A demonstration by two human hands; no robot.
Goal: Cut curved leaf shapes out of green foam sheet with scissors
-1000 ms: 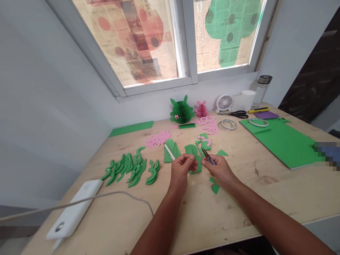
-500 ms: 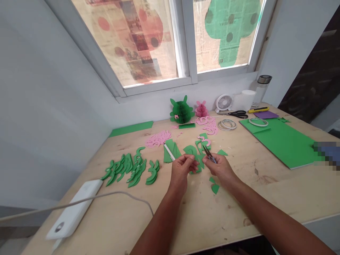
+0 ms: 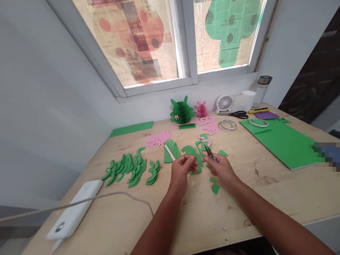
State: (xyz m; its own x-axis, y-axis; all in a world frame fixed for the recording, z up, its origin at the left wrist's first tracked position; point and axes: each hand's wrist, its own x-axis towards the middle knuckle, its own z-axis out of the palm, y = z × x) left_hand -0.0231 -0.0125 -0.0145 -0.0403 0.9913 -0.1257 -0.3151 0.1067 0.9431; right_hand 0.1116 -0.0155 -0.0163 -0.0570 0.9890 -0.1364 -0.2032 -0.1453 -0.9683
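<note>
My left hand (image 3: 185, 167) is closed in a pinch on a green paper piece (image 3: 190, 150) with a curved edge; the fingers cover part of it. Close by on the right, my right hand (image 3: 220, 165) grips a pair of small snips (image 3: 209, 153) with dark blades and a bluish handle, pointing away from me. Green paper offcuts (image 3: 215, 189) lie near the right wrist. Just beyond the left hand are a white pen (image 3: 169, 152) and green paper strips (image 3: 174, 147). A pink wavy cutout (image 3: 205, 140) rests past the snips' tips.
Stacks of green curved cutouts (image 3: 136, 171) and pink cutouts (image 3: 158, 139) lie leftward. A white power bank (image 3: 75, 209) with a cable (image 3: 117, 193) is front left. Tape rolls (image 3: 227, 124), black scissors (image 3: 238, 114), a fan (image 3: 224, 102) and green sheets (image 3: 287, 148) sit rightward.
The snips and right hand have shifted slightly, and the green paper by the left fingers shows at a different angle. The left hand stays nearly in place.
</note>
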